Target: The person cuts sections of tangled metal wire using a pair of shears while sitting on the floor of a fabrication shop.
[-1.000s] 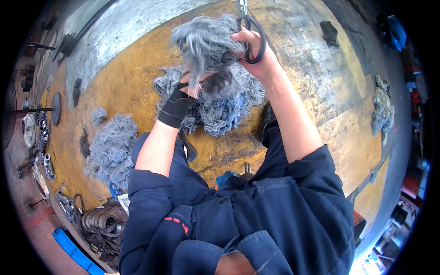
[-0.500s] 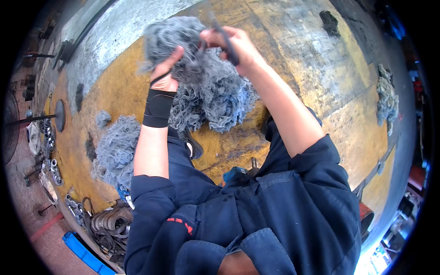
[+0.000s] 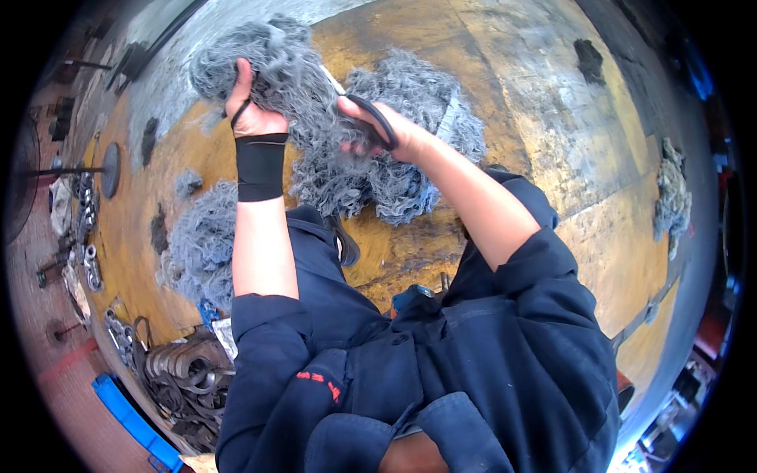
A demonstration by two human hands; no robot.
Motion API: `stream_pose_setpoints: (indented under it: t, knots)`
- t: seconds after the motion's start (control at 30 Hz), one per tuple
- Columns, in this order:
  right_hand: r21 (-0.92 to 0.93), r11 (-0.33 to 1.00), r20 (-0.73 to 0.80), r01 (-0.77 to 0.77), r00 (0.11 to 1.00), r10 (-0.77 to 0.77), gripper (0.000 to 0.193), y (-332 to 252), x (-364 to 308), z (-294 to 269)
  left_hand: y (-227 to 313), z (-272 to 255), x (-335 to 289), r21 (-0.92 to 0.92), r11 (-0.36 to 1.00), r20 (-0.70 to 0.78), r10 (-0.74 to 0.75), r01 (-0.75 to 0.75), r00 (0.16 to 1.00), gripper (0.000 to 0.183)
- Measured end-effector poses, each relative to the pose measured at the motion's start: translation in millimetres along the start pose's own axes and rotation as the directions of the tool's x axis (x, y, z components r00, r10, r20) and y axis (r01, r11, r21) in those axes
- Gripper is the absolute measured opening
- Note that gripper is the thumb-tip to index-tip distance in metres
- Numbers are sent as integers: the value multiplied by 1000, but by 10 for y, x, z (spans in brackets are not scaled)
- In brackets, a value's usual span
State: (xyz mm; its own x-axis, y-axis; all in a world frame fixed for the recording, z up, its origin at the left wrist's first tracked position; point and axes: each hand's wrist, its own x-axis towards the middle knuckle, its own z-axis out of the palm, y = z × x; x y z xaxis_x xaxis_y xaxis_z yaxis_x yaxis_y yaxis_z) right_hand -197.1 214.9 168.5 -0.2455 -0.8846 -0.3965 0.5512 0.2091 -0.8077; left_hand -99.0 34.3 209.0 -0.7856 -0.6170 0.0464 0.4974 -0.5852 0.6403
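My left hand [image 3: 256, 117], with a black wrist wrap and a strap at the thumb, grips a big tangled clump of grey thread waste [image 3: 272, 63]. Its fingers are mostly buried in the threads. Black-handled scissors [image 3: 377, 114] are in my right hand [image 3: 406, 134], their blade pointing up and left against the clump's right side. The right fingertips, slightly blurred, are close to strands hanging from the clump. Below and behind both hands, a larger pile of grey thread [image 3: 422, 87] lies on the worn yellow floor between my feet.
Another grey thread heap [image 3: 205, 244] lies left of my leg, with a small tuft [image 3: 188, 183] beside it. Metal rings and scrap [image 3: 185, 370] sit at lower left near a blue bar [image 3: 134, 422]. A dark clump [image 3: 589, 61] and a fibre bundle [image 3: 672, 197] lie at right.
My left hand has moved left with the clump, which now stretches out rightward. The right hand has come lower, and the scissors have turned, now pointing up-left beside the threads.
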Motion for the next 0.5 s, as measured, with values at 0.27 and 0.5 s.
stream_pose_setpoints:
  t: [0.27, 0.5]
  knots:
    - [-459, 883, -22, 99, 992, -122, 34, -220, -340, -420, 392, -542, -22, -40, 994, -419, 75, -101, 905, 36]
    - [-402, 907, -145, 128, 969, -201, 31, -169, -612, -813, 698, -1483, -107, 223, 975, -653, 130, 25, 746, 45]
